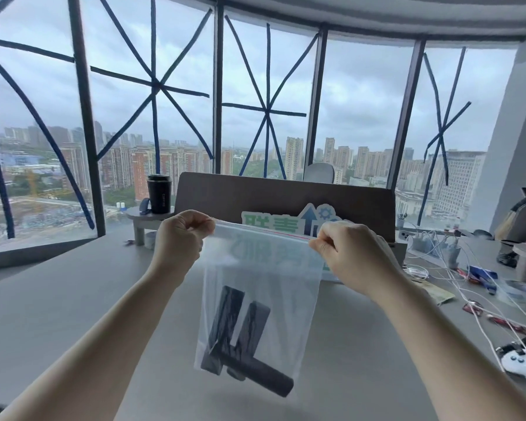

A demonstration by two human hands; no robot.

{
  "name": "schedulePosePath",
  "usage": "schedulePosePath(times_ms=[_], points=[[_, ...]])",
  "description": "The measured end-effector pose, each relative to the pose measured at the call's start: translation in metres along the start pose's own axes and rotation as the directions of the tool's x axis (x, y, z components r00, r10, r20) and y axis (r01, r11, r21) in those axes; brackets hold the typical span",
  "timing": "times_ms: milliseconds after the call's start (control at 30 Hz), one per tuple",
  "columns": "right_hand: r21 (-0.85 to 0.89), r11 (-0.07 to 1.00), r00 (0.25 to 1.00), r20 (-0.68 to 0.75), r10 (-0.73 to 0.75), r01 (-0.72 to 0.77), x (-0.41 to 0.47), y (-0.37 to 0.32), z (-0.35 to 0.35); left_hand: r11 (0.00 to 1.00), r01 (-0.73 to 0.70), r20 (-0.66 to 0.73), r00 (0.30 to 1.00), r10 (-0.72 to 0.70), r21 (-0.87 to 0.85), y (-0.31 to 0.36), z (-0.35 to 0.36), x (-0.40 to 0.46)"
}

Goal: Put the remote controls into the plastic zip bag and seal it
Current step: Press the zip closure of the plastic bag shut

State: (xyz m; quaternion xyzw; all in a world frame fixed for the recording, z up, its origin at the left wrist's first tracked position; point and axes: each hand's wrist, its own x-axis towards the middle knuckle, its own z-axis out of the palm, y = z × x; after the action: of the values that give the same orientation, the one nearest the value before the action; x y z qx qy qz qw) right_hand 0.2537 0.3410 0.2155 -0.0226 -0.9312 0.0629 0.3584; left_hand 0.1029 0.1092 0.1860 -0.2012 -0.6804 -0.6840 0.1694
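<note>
both hands point(181, 235) point(351, 253) pinch zip bag point(274, 268) top; remotes point(240, 335) inside, mixed axes.

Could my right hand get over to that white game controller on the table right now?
Probably not yet: the right hand is pinching the zip bag, though the controller lies unobstructed.

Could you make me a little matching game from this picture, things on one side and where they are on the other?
Things:
1. remote controls
2. black cup
3. white game controller
4. left hand

Places:
A. pinching the zip bag's top corner
B. among cables, far right of the desk
C. inside the zip bag
D. on a small stand by the window

Pairs: 1-C, 2-D, 3-B, 4-A
</note>
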Motion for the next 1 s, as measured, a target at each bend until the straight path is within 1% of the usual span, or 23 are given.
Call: schedulePosePath(times_ms=[67, 167, 300, 367, 467, 567, 667, 700, 767, 867, 1000], points=[[0.005, 1.0, 1.0, -0.011, 0.014, -0.014, 0.011, -0.005, 0.017, 1.0, 0.017, -0.021, 1.0, -0.017, 0.006, -0.013, -0.008, 0.008], [0.037, 0.999, 0.999, 0.023, 0.034, -0.035, 0.033, -0.013, 0.053, 0.998, 0.061, -0.062, 0.996, -0.059, 0.028, -0.041, -0.019, 0.025], [0.069, 0.997, 0.999, 0.038, 0.019, -0.022, 0.093, -0.025, 0.107, 0.993, 0.103, -0.114, 0.989, -0.097, 0.056, -0.072, -0.033, 0.071], [0.108, 0.994, 0.999, 0.029, 0.015, -0.018, 0.132, -0.034, 0.135, 0.991, 0.134, -0.142, 0.982, -0.128, 0.031, -0.085, -0.042, 0.104], [0.222, 0.975, 1.0, 0.004, 0.02, -0.02, 0.183, -0.053, 0.168, 0.984, 0.167, -0.157, 0.972, -0.175, -0.062, -0.097, -0.062, 0.154], [0.309, 0.95, 0.998, -0.054, -0.027, 0.042, 0.212, -0.073, 0.193, 0.987, 0.129, -0.196, 0.97, -0.145, -0.092, -0.106, -0.086, 0.189], [0.379, 0.918, 0.992, -0.083, -0.094, 0.119, 0.211, -0.09, 0.224, 0.986, 0.112, -0.231, 0.963, -0.139, -0.127, -0.132, -0.111, 0.2], [0.4, 0.908, 0.992, -0.064, -0.108, 0.125, 0.203, -0.094, 0.237, 0.982, 0.125, -0.24, 0.958, -0.157, -0.144, -0.145, -0.118, 0.198], [0.424, 0.899, 0.992, 0.019, -0.128, 0.108, 0.184, -0.1, 0.264, 0.971, 0.168, -0.258, 0.944, -0.208, -0.167, -0.174, -0.13, 0.188], [0.426, 0.903, 0.979, 0.161, -0.128, 0.048, 0.152, -0.106, 0.3, 0.958, 0.251, -0.281, 0.918, -0.28, -0.136, -0.217, -0.146, 0.162], [0.466, 0.882, 0.92, 0.37, -0.128, -0.065, 0.116, -0.112, 0.317, 0.939, 0.333, -0.293, 0.893, -0.342, -0.082, -0.256, -0.161, 0.121]])
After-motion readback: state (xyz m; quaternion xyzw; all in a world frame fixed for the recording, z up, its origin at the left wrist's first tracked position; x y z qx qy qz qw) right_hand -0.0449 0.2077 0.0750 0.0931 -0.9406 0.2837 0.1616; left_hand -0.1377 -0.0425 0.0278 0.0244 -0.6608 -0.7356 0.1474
